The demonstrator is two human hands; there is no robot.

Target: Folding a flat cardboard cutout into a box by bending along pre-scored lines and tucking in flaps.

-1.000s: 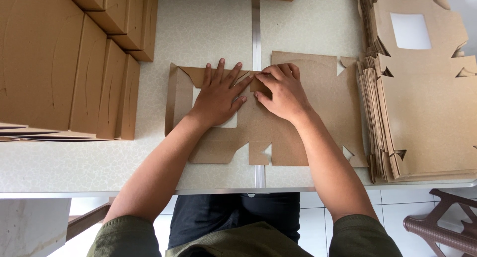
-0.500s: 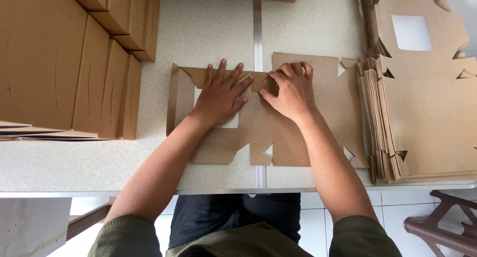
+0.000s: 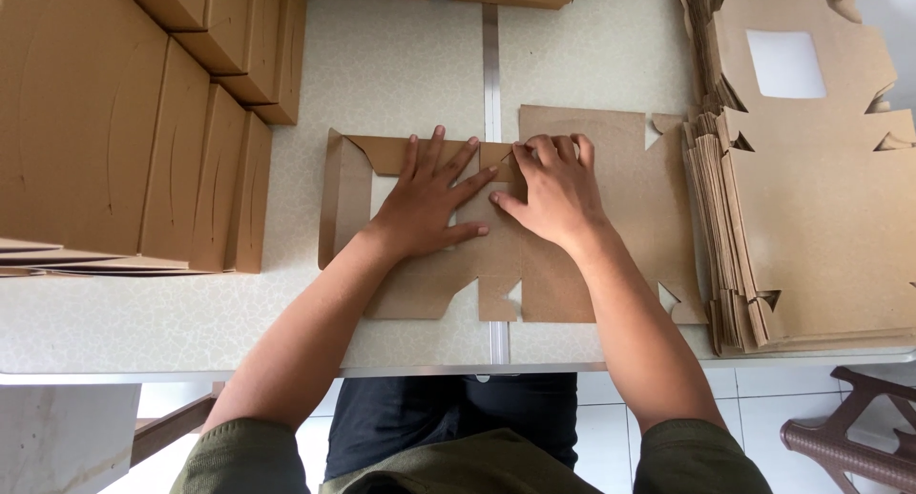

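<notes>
A flat brown cardboard box blank (image 3: 630, 217) with notches and a cut-out window lies on the pale speckled table (image 3: 401, 74). My left hand (image 3: 429, 193) presses flat on its left half, fingers spread, covering most of the window. My right hand (image 3: 553, 189) rests just to the right, fingers curled over a folded flap at the blank's top middle, thumb pressing down. The blank's left end panel (image 3: 334, 193) is folded up on edge.
A thick stack of unfolded box blanks (image 3: 811, 198) with window cut-outs lies at the right. Several assembled brown boxes (image 3: 143, 122) stand at the left and along the far edge. A brown plastic stool (image 3: 859, 437) sits on the tiled floor at lower right.
My right hand has slid slightly right and up along the top flap, pressing the fold. My left hand has stayed flat on the blank.
</notes>
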